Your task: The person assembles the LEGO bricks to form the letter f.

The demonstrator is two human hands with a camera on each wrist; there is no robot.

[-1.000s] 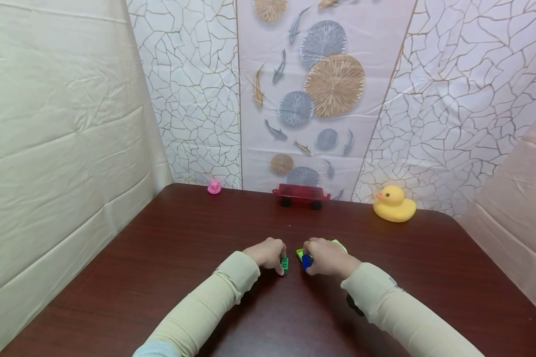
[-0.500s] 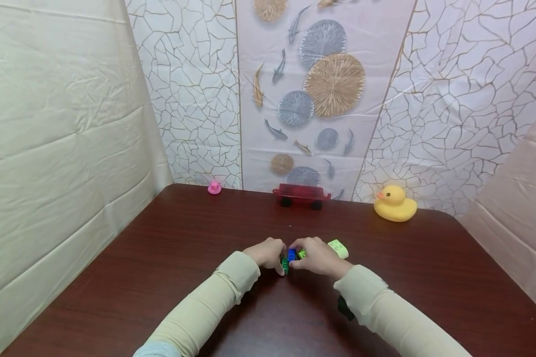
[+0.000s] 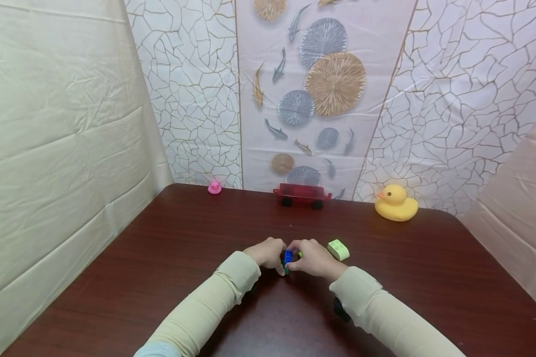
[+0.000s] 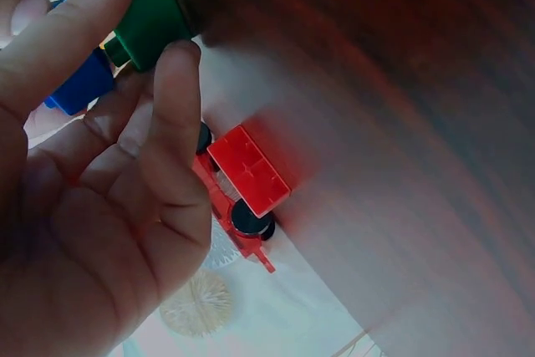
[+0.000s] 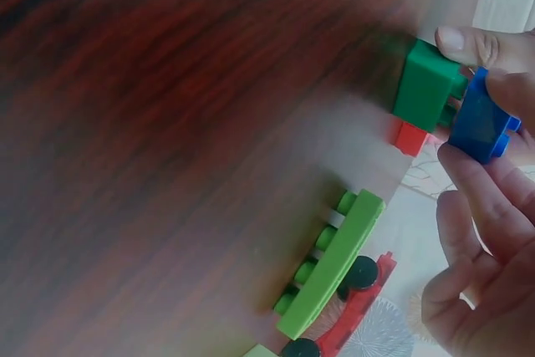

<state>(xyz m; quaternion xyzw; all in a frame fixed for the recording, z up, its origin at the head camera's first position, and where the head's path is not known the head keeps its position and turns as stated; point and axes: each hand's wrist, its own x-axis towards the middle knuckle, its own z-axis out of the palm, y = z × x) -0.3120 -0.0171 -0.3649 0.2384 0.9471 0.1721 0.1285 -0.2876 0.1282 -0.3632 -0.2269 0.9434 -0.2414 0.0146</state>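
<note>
My left hand (image 3: 267, 253) holds a green toy building block (image 5: 425, 88) on the table, thumb and fingers on its sides, studs up. Right above it, my right hand (image 3: 314, 259) pinches a blue building block (image 5: 481, 119) between thumb and fingers. The right wrist view shows the green studs in a narrow gap under the blue block; whether they touch I cannot tell. Near the hands stands a red block (image 4: 249, 170), hidden in the head view. A long lime-green brick (image 5: 330, 265) lies beside my right hand, mostly covered by it in the head view.
A pale green block with a rounded side (image 3: 338, 250) lies right of my right hand. Along the table's far edge stand a small pink duck (image 3: 214, 187), a red toy wagon (image 3: 301, 193) with black wheels, and a yellow duck (image 3: 396, 204). Patterned cloth hangs behind.
My right hand has moved left with the blue block, from beside the lime-green brick to above the green block. The pale green block has come into fuller view. My left hand stays put.
</note>
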